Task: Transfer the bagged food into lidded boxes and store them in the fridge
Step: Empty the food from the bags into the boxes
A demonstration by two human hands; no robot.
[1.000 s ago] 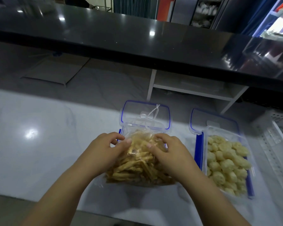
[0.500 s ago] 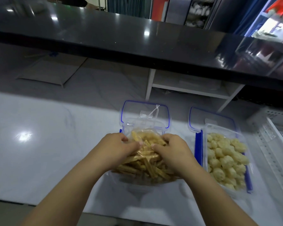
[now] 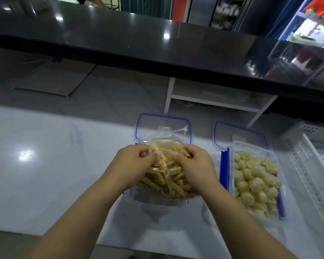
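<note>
Both hands' fingers (image 3: 153,156) pinch fries bag (image 3: 166,171) – over open box (image 3: 133,197).

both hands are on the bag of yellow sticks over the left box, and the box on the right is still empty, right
Not quite. The head view shows the right box already filled with pale round pieces. The rest holds: left hand and right hand grip the bag of sticks over the left box.

Single head view only, so I have no second view to compare. It looks forward and steeply down from the wearer's head onto the white counter (image 3: 45,174), near enough that both forearms enter from the bottom edge. Wide-angle lens bends the black upper ledge (image 3: 120,40) across the top.
</note>
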